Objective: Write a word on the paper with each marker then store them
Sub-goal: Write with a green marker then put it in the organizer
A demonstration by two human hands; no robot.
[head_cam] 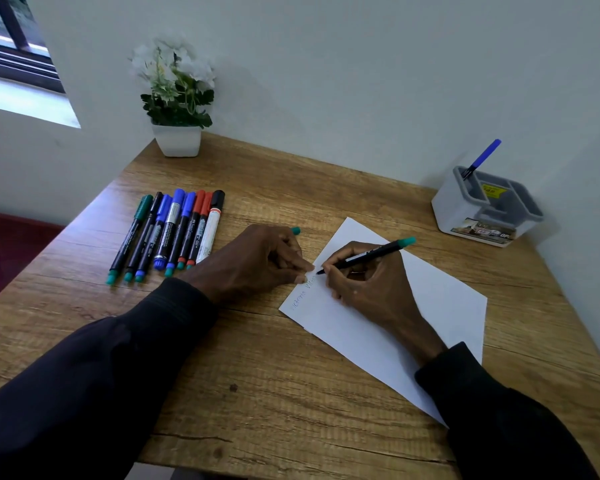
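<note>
While gripping the light, stiff marker (371,253) near its tip with the right hand (371,287), press gently on the flimsy paper (440,306) at right. Pin it with the left hand (257,261), curled round the cap (296,231).

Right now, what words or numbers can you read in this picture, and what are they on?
White paper sheet: faint handwriting, perhaps "Victoria"; the rest unreadable.
Yellow sticker in the grey plastic organiser: too blurred.
Picture label on its front: too blurred.
Row of markers on the wooden table: print too small.
</note>
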